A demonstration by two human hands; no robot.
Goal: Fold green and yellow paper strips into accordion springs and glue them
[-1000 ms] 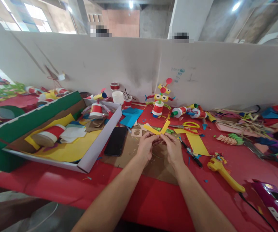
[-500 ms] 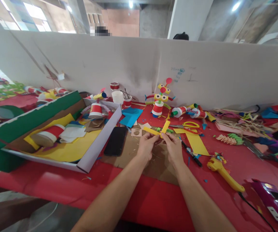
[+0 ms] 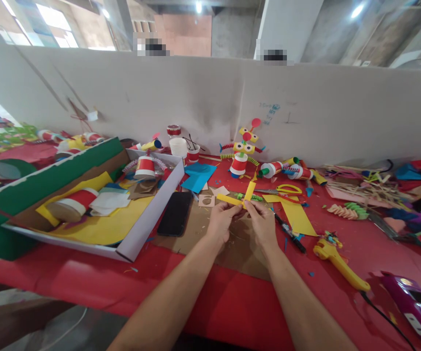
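Two yellow paper strips (image 3: 250, 190) meet at a corner between my hands, one pointing left and the other pointing up. My left hand (image 3: 222, 220) pinches the strips near their joined ends. Close beside it, my right hand (image 3: 260, 222) is closed on the same corner, at the foot of the upright strip. Both hands are above a brown cardboard sheet (image 3: 243, 263). Just behind the strips is a green paper spring (image 3: 256, 198). A cardboard square with a cut shape (image 3: 206, 200) lies to the left of my hands.
A box (image 3: 152, 214) of cups and paper stands left, beside a black phone (image 3: 175, 213). Cup figures (image 3: 239, 165) stand behind. Right are yellow scissors (image 3: 289, 188), a pen (image 3: 291, 231), a yellow glue gun (image 3: 342, 265) with a cord, and a purple device (image 3: 415, 302).
The upright yellow strip has tilted slightly to the left, nearer vertical. Both hands have stayed almost in place.
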